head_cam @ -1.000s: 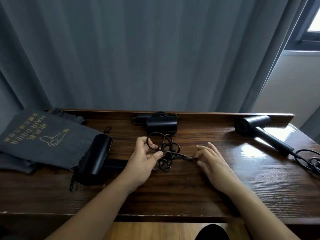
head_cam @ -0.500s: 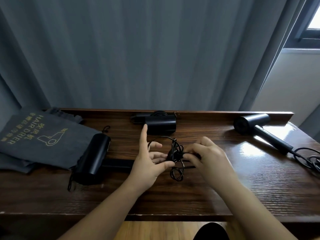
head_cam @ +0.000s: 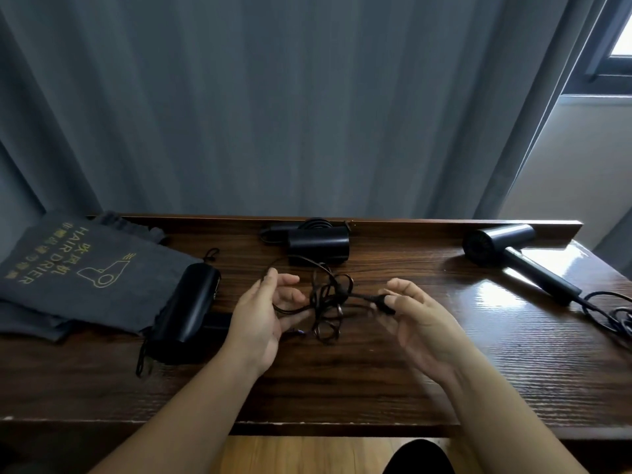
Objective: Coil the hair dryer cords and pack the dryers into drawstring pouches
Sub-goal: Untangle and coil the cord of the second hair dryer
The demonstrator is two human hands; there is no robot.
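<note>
Three dryers (head_cam: 318, 243) on wooden table (head_cam: 376, 371)

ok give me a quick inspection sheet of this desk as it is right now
surface: dark wooden table, glossy, glare at right.
job's things: grey pouches stacked at left; left dryer beside them; middle dryer at the back, its cord coiled behind it; right dryer unpacked.
clutter: nothing seen.
hands: left hand holds loops of the tangled cord; right hand pinches its plug.
cables: loose cord of the right dryer lies uncoiled at the table's right edge.
surroundings: grey curtain; window top right.
</note>
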